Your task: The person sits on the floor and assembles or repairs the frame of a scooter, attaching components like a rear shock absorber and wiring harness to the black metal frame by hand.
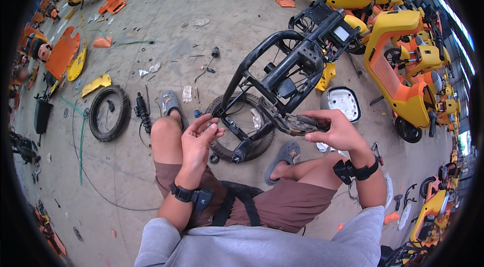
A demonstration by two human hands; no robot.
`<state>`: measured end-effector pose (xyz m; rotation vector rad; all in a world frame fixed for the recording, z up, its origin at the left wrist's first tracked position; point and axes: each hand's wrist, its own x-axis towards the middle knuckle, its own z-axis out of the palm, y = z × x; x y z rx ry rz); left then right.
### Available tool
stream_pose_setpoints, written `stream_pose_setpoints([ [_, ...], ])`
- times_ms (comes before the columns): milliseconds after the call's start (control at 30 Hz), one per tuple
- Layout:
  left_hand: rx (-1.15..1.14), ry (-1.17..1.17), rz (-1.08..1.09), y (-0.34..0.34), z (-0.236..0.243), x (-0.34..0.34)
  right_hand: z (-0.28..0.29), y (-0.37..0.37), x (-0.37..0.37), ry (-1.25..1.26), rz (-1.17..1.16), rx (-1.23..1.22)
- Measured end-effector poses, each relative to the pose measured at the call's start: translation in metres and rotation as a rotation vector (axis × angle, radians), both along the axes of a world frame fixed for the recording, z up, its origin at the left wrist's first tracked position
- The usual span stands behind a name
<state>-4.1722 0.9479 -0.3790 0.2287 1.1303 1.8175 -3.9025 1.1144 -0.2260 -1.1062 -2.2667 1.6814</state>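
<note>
The right hand (337, 133) was closed around a rusty part (302, 125) at the rear of the black frame (282, 73), which lay tilted on the concrete just ahead of the knees. The left hand (199, 141) was half open, fingertips pinching something too small to tell. The frame looked heavy, stiff steel, probably greasy, best gripped by its thick tubes, not its cables.

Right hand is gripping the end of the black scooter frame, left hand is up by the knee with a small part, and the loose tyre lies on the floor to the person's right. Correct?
Not quite. In the head view the loose tyre lies to the person's left, not right. The rest holds: the right hand grips the black scooter frame, the left hand is by the knee with a small part.
</note>
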Motion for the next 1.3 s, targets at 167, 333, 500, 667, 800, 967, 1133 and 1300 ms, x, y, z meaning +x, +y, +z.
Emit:
stream_pose_setpoints([
  [167, 0.063, -0.094, -0.128, 0.001, 0.005, 0.003, 0.030, 0.012, 0.029, -0.079, -0.116, 0.058],
  [333, 0.012, 0.097, -0.527, 0.036, 0.053, 0.025, 0.051, 0.036, 0.035, -0.262, -0.161, 0.767],
  [500, 0.160, 0.875, -0.485, 0.130, 0.086, 0.027, 0.066, 0.086, 0.027, -0.356, -0.227, 0.842],
  [667, 0.198, 1.146, -0.321, 0.199, 0.077, 0.025, 0.074, 0.133, 0.010, -0.475, -0.129, 0.846],
  [800, 0.368, 1.288, -0.213, 0.240, 0.072, 0.025, 0.068, 0.154, 0.006, -0.497, -0.075, 0.754],
  [967, 0.407, 1.381, -0.160, 0.266, 0.066, 0.029, 0.060, 0.167, 0.004, -0.524, -0.040, 0.723],
  [1133, 0.441, 1.502, -0.125, 0.278, 0.062, 0.041, 0.060, 0.160, -0.008, -0.541, -0.062, 0.736],
  [1300, 0.419, 1.636, -0.170, 0.280, 0.059, 0.040, 0.051, 0.155, -0.009, -0.480, 0.003, 0.906],
])
